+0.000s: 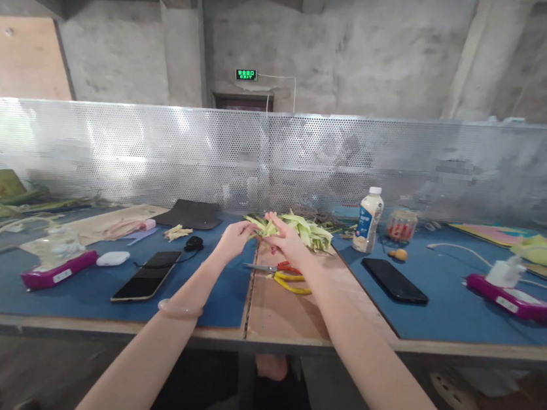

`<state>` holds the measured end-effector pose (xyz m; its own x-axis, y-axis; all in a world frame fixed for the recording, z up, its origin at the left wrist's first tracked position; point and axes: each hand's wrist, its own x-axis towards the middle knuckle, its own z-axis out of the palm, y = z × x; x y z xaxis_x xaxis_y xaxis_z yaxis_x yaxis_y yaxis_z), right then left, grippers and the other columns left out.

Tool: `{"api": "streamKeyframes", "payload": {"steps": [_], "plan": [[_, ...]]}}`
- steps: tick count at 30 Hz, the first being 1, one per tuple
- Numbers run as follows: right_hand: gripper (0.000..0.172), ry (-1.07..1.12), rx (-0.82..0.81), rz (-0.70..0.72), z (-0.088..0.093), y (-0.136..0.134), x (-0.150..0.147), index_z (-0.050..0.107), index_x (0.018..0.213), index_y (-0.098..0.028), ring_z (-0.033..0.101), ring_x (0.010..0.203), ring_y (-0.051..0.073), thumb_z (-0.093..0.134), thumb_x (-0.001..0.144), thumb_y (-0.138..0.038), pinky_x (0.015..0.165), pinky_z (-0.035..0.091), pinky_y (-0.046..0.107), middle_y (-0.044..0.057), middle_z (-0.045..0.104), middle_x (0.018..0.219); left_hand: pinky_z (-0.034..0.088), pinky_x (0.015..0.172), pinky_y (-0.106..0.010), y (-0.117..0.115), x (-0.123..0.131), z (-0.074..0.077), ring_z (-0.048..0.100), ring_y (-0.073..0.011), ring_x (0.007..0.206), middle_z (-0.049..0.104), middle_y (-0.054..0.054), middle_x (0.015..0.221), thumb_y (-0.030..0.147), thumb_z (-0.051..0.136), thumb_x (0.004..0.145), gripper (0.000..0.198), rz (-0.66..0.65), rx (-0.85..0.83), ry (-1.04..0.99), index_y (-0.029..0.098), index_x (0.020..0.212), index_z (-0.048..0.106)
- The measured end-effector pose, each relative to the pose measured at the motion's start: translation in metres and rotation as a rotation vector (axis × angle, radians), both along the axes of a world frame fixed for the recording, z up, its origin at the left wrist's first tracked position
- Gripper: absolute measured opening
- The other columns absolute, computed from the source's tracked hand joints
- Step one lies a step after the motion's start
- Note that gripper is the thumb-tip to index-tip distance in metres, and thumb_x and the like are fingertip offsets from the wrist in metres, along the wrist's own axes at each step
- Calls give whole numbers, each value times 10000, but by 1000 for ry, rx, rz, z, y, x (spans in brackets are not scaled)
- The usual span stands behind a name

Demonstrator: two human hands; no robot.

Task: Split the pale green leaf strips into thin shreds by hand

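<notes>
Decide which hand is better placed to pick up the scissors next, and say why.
Likely the right hand: it is nearer the handles of the scissors, while the left hand sits toward the blade side. Both hands are at the pale green leaves.

There are two hands (236,237) (289,241) at six o'clock, two phones (141,282) (396,281) at eight and four, two power strips (79,265) (533,307) at eight and three, and one white-capped bottle (366,222) and one jar (402,227) at three.

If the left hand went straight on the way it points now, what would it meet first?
Probably the pale green strips just in front of the left hand, perhaps touching it; depth is hard to judge.
</notes>
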<state>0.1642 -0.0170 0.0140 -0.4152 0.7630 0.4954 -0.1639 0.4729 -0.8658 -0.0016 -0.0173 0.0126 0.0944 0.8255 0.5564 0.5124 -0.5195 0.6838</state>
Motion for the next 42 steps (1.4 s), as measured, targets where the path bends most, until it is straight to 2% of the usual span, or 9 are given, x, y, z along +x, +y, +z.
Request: {"api": "streamKeyframes", "payload": {"steps": [7, 13, 25, 31, 38, 42], "plan": [[741, -13, -4, -8, -1, 1, 0, 302, 1309, -351, 451, 551, 32, 578, 652, -148, 449, 424, 185, 0, 191, 1429, 302, 311, -182, 0, 0, 0, 363, -44, 300, 662, -55, 730, 450, 357, 818, 415, -19, -12, -4, 141, 941, 605], [745, -8, 31, 4, -2, 4, 0, 293, 1313, -348, 419, 510, 11, 554, 657, -112, 455, 423, 180, 10, 196, 1428, 298, 316, -178, -2, 2, 1, 364, -48, 299, 641, -31, 621, 451, 368, 814, 421, -22, -42, -4, 129, 943, 607], [738, -42, 74, -62, -5, 9, 1, 253, 1327, -367, 450, 519, 33, 566, 692, -157, 517, 453, 238, 10, 275, 1392, 294, 293, -188, 0, 2, 0, 347, -45, 280, 668, -51, 711, 448, 376, 810, 405, -91, -85, -57, 120, 932, 580], [767, -31, 43, 11, -5, 10, 1, 278, 1320, -357, 454, 519, 34, 593, 652, -148, 445, 427, 221, 12, 210, 1418, 293, 294, -186, 2, 2, -2, 354, -41, 282, 672, -56, 740, 438, 364, 819, 387, -93, -82, -49, 119, 893, 570], [771, -5, -1, 0, -5, 9, 2, 296, 1316, -347, 434, 517, 37, 540, 628, -100, 435, 407, 215, 12, 222, 1416, 279, 290, -179, 1, 2, -1, 341, -33, 281, 674, -51, 769, 420, 384, 814, 352, -129, -57, -22, 127, 867, 573], [779, 10, -5, 74, -5, 8, 2, 301, 1305, -371, 423, 509, 27, 548, 616, -105, 425, 395, 209, -1, 182, 1428, 277, 285, -173, 1, 2, -1, 338, -32, 279, 667, -34, 724, 420, 388, 811, 352, -127, -76, -25, 130, 870, 578]]}}
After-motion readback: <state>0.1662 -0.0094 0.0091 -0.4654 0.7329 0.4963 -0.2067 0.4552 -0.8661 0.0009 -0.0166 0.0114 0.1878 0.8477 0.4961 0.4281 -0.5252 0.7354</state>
